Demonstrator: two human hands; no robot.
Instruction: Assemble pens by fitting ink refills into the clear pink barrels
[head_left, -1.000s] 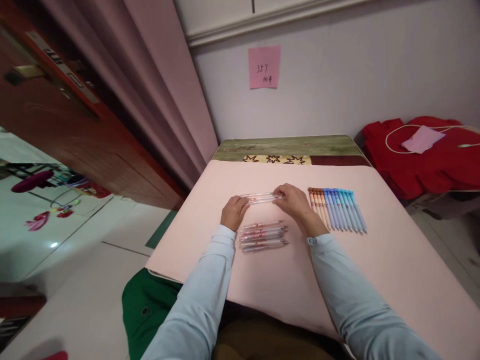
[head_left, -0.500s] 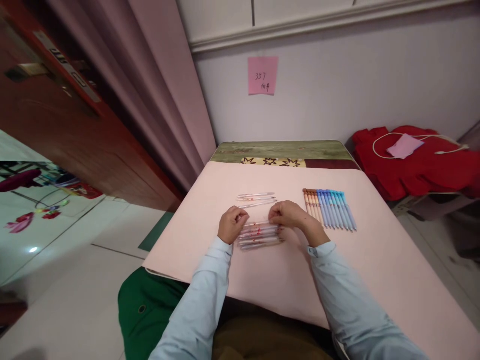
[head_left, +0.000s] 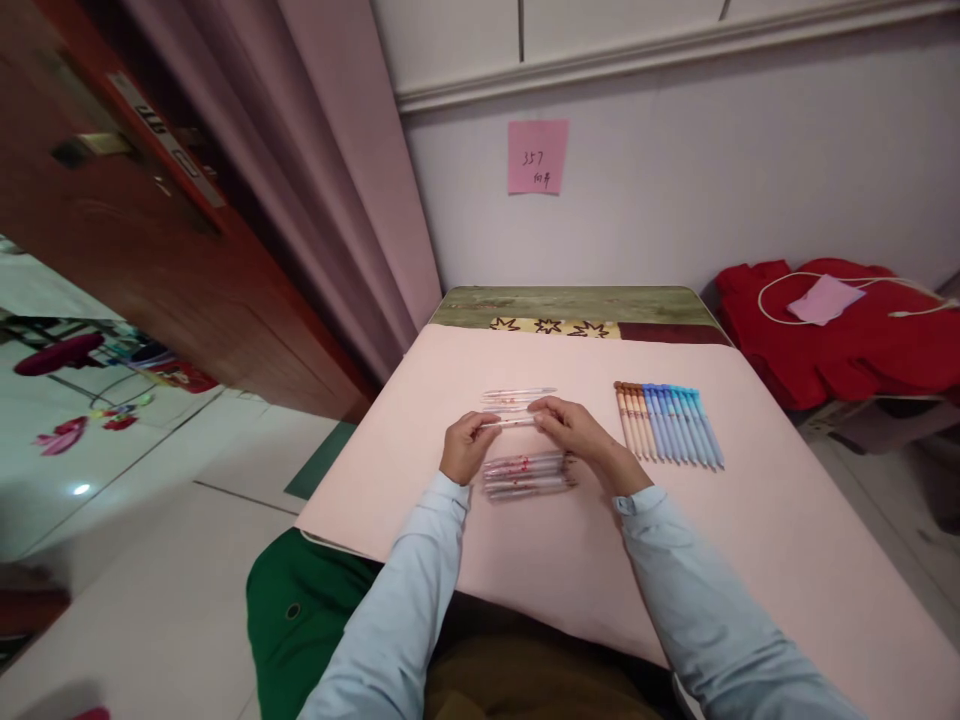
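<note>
Between my two hands lies a slim pale pen (head_left: 516,421), pinched at its left end by my left hand (head_left: 466,443) and at its right end by my right hand (head_left: 568,428). Just beyond it, a few similar pale pens (head_left: 517,397) lie side by side, pointing left and right. Closer to me is a bundle of clear-looking pens (head_left: 529,475) with red marks, partly stacked. Off to the right, a neat row of pens (head_left: 667,425) runs from brown-topped cream ones to blue ones.
Everything rests on a table with a pale pink cover (head_left: 570,560). A red cloth (head_left: 847,350) with a white cable and pink paper lies beyond its right edge. A wooden door (head_left: 247,270) and a pinkish curtain (head_left: 352,160) stand at the left.
A pen from the near bundle's far side is now held between both hands. The hands have moved slightly away from me, nearer the far pens. The view has shifted a little.
</note>
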